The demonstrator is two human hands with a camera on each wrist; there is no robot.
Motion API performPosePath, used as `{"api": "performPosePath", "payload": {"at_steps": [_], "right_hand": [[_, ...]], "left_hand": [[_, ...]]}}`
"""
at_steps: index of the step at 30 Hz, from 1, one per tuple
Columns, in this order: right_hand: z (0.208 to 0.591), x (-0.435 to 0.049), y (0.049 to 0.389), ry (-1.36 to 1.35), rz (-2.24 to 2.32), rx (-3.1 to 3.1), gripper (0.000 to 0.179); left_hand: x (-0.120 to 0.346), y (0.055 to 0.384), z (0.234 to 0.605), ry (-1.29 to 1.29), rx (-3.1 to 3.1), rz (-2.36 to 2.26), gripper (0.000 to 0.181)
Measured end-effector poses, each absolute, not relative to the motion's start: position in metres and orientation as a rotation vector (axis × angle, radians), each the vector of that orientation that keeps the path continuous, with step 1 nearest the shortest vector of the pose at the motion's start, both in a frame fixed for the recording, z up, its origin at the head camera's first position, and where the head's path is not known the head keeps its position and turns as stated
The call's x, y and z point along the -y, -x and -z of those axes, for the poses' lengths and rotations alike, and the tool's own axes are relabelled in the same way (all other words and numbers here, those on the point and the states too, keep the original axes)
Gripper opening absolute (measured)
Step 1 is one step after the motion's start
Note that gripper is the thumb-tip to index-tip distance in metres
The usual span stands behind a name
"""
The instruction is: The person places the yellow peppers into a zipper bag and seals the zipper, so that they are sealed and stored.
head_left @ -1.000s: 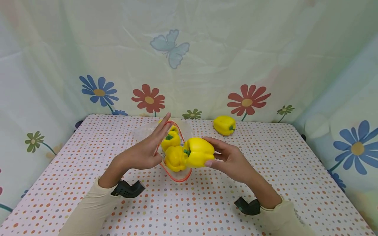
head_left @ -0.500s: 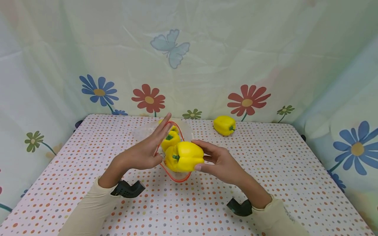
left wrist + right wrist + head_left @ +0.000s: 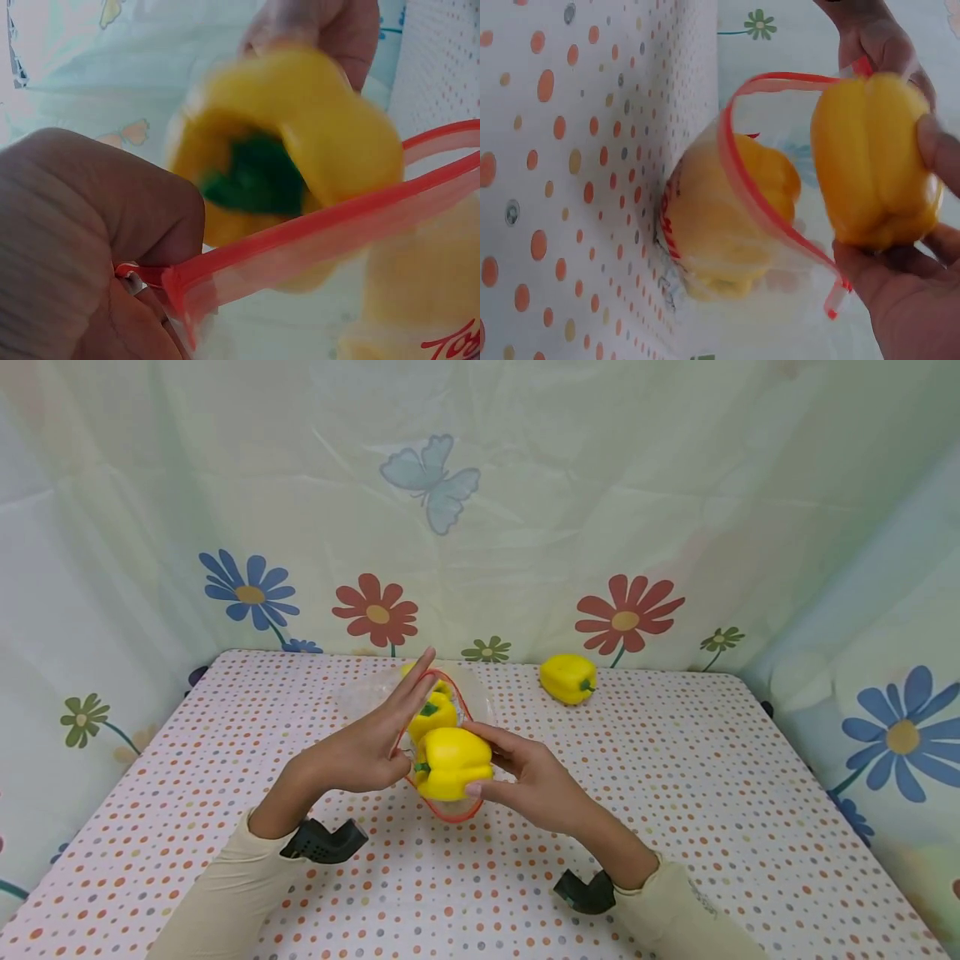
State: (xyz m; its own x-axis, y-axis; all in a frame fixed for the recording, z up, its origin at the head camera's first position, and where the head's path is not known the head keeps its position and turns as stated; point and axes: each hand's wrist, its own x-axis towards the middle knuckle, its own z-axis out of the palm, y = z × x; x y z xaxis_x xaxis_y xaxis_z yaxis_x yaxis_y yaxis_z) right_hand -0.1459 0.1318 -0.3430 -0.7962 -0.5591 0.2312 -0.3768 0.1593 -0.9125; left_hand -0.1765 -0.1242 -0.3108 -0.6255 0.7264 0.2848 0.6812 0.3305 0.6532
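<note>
My right hand (image 3: 536, 777) grips a yellow bell pepper (image 3: 453, 764) by its blunt end, green stem pointing left. The pepper is over the mouth of a clear zip bag (image 3: 712, 202) with a red rim, standing on the table. At the bag's left side, my left hand (image 3: 360, 747) pinches a corner of the red rim (image 3: 300, 236) near the thumb, while its other fingers stretch up and away. More yellow peppers (image 3: 433, 714) sit inside the bag, seen through the clear plastic in the right wrist view; the held pepper partly hides them in the head view.
Another yellow bell pepper (image 3: 567, 678) lies on the table near the back, right of the bag. A dotted cloth covers the table (image 3: 675, 760). Behind it and at both sides hangs a flowered curtain (image 3: 525, 510).
My right hand has moved left and slightly down with the pepper, from the bag's right edge to over its mouth. My left hand has stayed in place at the rim.
</note>
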Motion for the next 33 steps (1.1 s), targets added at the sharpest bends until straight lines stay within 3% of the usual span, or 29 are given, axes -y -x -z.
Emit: {"api": "performPosePath", "payload": {"at_steps": [9,25,33], "right_hand": [[0.345,-0.127,0.145,0.827,1.760,-2.362,0.065],[0.354,-0.111,0.153,1.042,1.766,-2.385,0.065],[0.353,-0.111,0.155,0.890,1.788,-2.500,0.068]], "left_hand": [[0.124,0.177,0.311,-1.360,-2.497,-1.196,0.105],[0.125,0.177,0.310,-1.389,-2.459,-1.214,0.105],[0.126,0.177,0.311,-1.396,-2.481,-1.189,0.106]]}}
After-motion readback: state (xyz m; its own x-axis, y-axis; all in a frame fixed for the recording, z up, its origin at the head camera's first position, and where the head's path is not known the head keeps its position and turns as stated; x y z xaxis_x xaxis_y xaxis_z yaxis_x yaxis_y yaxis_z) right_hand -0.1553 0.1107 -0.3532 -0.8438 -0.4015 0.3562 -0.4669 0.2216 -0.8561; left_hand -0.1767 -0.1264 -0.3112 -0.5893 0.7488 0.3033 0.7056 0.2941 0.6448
